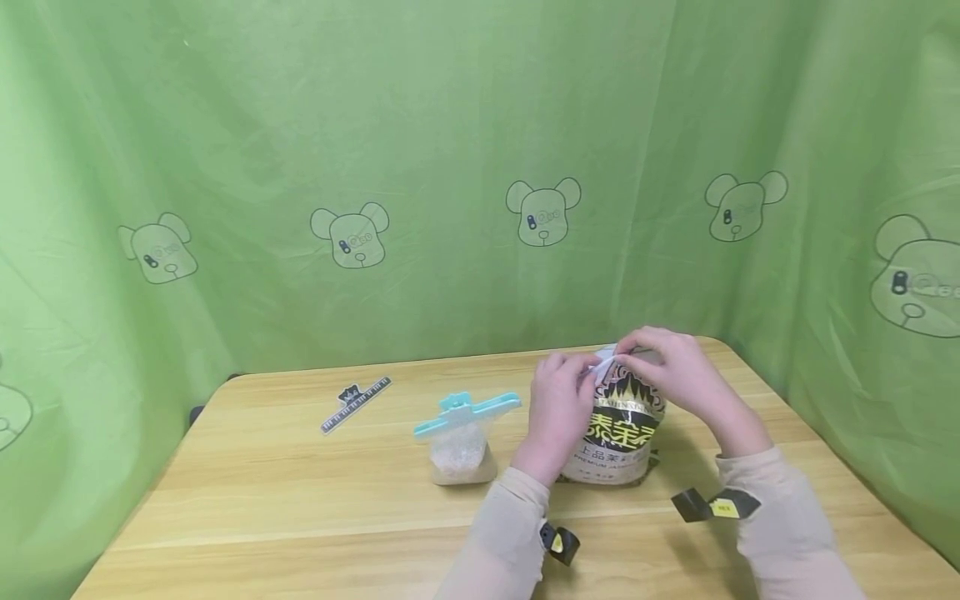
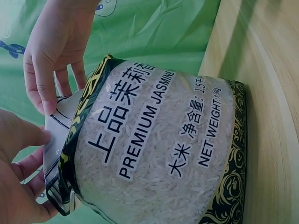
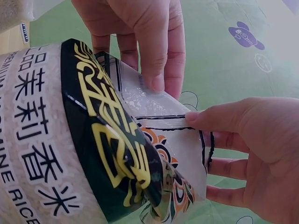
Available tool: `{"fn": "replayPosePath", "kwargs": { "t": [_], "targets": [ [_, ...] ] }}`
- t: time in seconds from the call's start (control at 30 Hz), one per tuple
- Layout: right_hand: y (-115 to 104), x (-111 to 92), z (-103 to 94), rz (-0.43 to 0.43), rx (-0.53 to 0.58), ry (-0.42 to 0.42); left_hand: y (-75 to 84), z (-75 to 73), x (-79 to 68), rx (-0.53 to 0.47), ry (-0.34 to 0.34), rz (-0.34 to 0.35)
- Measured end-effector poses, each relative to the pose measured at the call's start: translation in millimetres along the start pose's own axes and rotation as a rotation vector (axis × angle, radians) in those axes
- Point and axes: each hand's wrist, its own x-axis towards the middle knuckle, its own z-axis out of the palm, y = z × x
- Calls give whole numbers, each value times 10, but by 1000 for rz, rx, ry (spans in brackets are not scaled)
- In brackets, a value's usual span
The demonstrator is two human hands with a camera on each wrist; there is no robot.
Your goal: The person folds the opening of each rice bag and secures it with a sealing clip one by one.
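A bag of jasmine rice (image 1: 618,429) with black and gold print stands upright toward the right of the table in the head view. Its loose white top (image 3: 161,105) is pinched by both hands. My left hand (image 1: 561,400) holds the left part of that top, thumb on the near face and fingers behind. On the other side, my right hand (image 1: 675,367) grips the edge between thumb and fingers (image 3: 229,168). The left wrist view shows the clear front panel (image 2: 154,130) full of white grains. The top is folded and creased between the two hands.
Left of the rice bag stands a small clear bag of grain (image 1: 461,454), closed by a turquoise sealing clip (image 1: 468,414). Farther left lies a black clip with a piano-key pattern (image 1: 356,404). A green curtain (image 1: 450,125) hangs behind the wooden table (image 1: 300,500).
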Motion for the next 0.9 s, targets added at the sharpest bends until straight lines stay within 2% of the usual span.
{"fn": "replayPosePath", "kwargs": {
  "t": [0.37,0.73,0.9],
  "targets": [
    [-6,-1,-26,-5,15,-35,-29,2,1,33,38,45],
    [25,-5,-5,16,29,-36,8,-29,6,15,-6,-34],
    [37,-7,-6,28,43,-27,45,-110,25,36,-9,-48]
  ]
}}
